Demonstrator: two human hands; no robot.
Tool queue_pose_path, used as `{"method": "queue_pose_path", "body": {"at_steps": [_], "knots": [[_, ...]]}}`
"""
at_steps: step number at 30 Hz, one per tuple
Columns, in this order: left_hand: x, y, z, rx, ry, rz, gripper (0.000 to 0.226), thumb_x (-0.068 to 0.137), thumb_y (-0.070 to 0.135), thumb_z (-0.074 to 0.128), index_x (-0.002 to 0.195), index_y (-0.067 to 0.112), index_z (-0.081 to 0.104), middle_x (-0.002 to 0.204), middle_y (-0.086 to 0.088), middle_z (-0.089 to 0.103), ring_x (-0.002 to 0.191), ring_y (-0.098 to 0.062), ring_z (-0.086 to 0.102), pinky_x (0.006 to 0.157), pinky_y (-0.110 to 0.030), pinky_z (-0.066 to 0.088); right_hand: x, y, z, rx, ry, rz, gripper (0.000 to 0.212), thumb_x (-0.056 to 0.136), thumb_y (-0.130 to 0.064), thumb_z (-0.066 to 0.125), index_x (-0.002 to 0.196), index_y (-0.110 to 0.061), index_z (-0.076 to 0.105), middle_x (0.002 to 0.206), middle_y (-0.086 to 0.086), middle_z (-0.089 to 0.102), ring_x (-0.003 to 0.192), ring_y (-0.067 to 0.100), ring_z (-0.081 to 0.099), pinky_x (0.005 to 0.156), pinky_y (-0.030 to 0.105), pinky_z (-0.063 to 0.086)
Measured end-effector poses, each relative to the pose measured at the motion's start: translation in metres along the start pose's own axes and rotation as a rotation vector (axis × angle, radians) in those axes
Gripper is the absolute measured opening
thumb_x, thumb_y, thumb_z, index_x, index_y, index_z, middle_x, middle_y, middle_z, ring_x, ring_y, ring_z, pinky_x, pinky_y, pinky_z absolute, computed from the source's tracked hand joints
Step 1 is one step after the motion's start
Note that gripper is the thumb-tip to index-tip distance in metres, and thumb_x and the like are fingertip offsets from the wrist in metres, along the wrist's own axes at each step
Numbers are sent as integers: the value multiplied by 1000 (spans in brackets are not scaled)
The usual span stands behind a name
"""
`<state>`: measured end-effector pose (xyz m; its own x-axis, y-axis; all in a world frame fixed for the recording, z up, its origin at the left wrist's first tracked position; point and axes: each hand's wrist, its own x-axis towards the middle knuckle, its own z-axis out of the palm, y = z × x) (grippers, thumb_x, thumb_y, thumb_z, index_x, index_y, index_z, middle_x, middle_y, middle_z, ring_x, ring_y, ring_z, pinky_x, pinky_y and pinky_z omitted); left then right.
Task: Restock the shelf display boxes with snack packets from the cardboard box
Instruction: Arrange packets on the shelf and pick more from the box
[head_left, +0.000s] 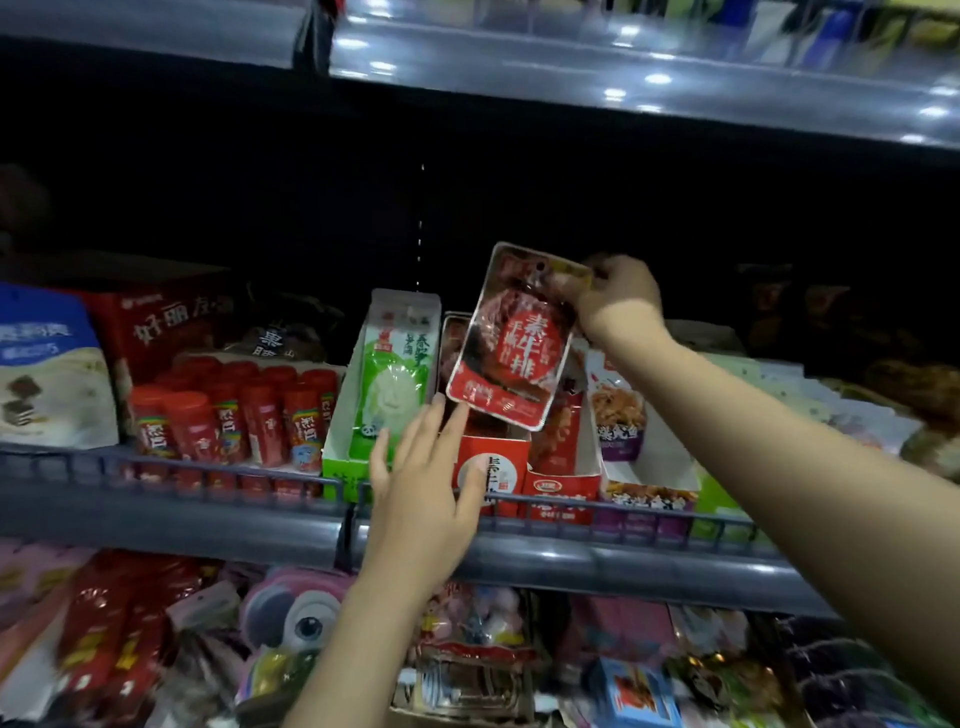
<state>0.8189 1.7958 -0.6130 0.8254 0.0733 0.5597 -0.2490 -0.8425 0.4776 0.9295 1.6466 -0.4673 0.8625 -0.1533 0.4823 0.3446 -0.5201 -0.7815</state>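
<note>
My right hand (615, 296) pinches the top corner of a red snack packet (511, 343) and holds it tilted above a red display box (493, 470) on the middle shelf. More red packets stand in that box behind it. My left hand (423, 478) is spread flat with straight fingers against the front of the red display box, fingertips just under the packet's lower edge. A green-and-white display box (337, 447) with green packets stands just left of it. The cardboard box is not in view.
A second red display box (558, 493) and a white-and-purple one (641, 493) stand to the right. Red tubes (234, 421) fill the shelf to the left. A grey wire rail (208, 475) fronts the shelf. Mixed snacks and toys crowd the lower shelf (467, 649).
</note>
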Motion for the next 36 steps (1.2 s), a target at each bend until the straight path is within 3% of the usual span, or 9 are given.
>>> {"method": "queue_pose_path", "body": {"at_steps": [3,7,10,17,24,30,33,36], "knots": [[0,-7,6,108,7,39,65,88,56,10,148,33,20,157,8,10,142,-2,5,115,-36,-6,10,-4,17,-147,4,-64,32,92,-25,58,121,-13,58,106,7,65,77,16,56,64,28,45],[0,-11,13,165,23,72,59,89,53,18,145,36,26,155,5,15,143,-10,14,113,-40,2,13,3,44,-381,-81,-104,23,93,-27,55,111,-15,62,95,5,65,80,22,61,63,29,47],[0,-14,16,181,45,81,56,90,50,23,144,35,31,154,3,23,141,-10,17,112,-43,9,14,14,61,-412,-214,-135,26,91,-33,57,110,-16,62,100,5,67,87,24,64,75,35,54],[1,-18,20,284,82,130,55,87,42,33,140,29,40,148,-5,38,137,-15,24,106,-42,16,18,33,70,-401,-326,-134,40,89,-28,62,123,-8,58,119,11,63,108,23,59,83,24,42],[1,-18,21,301,99,125,54,87,41,33,140,29,40,147,-5,40,137,-15,24,105,-42,16,12,41,71,-382,-265,-221,40,87,-18,65,126,-10,59,127,8,60,115,20,55,90,19,37],[-1,-17,22,286,104,138,57,87,40,33,141,26,40,149,-7,36,138,-17,25,107,-42,13,1,42,61,-394,-169,-284,39,87,-19,64,125,-10,59,131,11,54,117,23,53,96,23,38],[-4,-14,21,277,107,127,58,87,41,31,142,25,37,151,-7,31,140,-18,24,111,-41,10,-9,39,47,-335,-120,-234,36,88,-19,63,124,-16,60,132,8,47,115,19,51,91,17,35],[-12,-4,18,178,110,139,56,89,40,29,142,26,38,152,-2,27,141,-14,18,113,-42,12,-35,37,22,-229,-123,-215,31,88,-21,63,118,-16,64,119,2,50,99,8,46,79,11,32]]}}
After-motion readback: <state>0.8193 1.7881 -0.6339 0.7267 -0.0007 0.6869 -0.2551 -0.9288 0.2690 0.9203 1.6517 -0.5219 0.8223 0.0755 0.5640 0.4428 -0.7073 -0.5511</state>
